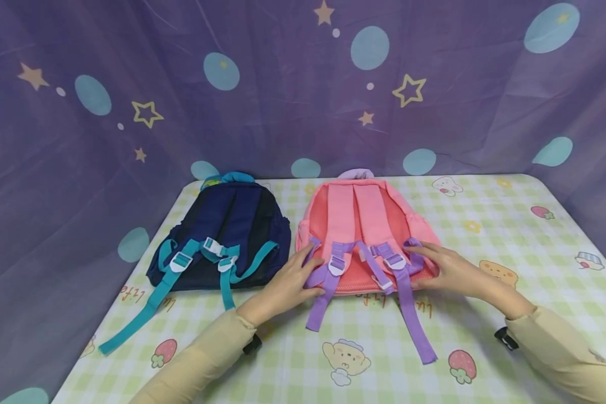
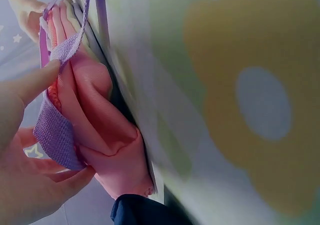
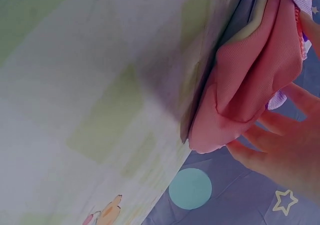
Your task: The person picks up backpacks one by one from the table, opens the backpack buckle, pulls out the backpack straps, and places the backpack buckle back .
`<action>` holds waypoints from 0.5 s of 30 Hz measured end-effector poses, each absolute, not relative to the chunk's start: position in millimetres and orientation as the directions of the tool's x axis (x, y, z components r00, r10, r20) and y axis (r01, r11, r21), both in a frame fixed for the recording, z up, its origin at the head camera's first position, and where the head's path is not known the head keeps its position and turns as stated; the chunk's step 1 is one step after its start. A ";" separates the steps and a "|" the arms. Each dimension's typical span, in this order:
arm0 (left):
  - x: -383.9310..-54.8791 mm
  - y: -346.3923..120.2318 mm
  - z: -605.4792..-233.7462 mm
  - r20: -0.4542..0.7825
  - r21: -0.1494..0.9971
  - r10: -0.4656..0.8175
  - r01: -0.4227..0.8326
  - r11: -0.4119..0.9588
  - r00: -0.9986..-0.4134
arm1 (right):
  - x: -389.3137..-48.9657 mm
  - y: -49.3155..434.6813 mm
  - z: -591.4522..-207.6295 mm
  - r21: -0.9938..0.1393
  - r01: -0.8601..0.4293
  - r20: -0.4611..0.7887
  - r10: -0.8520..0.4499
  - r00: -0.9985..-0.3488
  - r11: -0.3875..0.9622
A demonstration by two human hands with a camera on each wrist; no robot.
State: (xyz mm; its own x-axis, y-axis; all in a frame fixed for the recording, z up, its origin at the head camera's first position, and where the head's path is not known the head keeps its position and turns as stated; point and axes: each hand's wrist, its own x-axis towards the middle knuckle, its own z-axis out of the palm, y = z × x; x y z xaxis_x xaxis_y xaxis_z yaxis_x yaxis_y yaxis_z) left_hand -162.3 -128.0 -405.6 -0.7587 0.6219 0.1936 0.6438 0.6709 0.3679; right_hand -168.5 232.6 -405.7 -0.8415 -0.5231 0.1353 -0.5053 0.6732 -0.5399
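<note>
A pink backpack [image 1: 367,213] lies on the table with its back panel and padded shoulder straps up. Its purple webbing straps [image 1: 411,325] trail over the near edge, with white buckles [image 1: 396,261] on them. My left hand [image 1: 290,276] is at its lower left corner, fingers spread and touching the purple strap [image 2: 55,135] and the bag's edge. At the lower right corner, my right hand [image 1: 451,270] touches the bag's side with extended fingers [image 3: 267,135]. In the right wrist view the pink side fabric [image 3: 250,80] sags in folds beside that hand.
Left of the pink one lies a navy backpack [image 1: 227,216], also back side up, with teal straps [image 1: 154,300] hanging toward the near side. A green checked tablecloth [image 1: 535,269] with printed cartoons covers the table. Behind hangs a purple curtain [image 1: 293,101] with stars.
</note>
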 end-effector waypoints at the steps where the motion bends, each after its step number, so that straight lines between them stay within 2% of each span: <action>1: -162.5 -128.1 -405.7 0.197 0.364 0.621 0.645 0.672 -0.759 | -168.6 232.5 -406.0 -0.536 -0.500 0.130 -0.519 -0.845 0.680; 15: -168.8 -119.7 -408.1 0.230 0.364 0.622 0.659 0.658 -0.749 | -167.8 237.9 -406.3 -0.521 -0.478 0.123 -0.492 -0.862 0.708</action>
State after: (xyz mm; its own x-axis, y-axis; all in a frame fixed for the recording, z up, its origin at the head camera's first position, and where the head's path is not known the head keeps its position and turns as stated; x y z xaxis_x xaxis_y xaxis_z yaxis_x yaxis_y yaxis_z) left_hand -168.8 -119.7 -408.1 -0.7488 0.6215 0.2303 0.6586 0.6584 0.3644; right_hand -167.8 237.9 -406.3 -0.8621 -0.4916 0.1230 -0.4778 0.7076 -0.5206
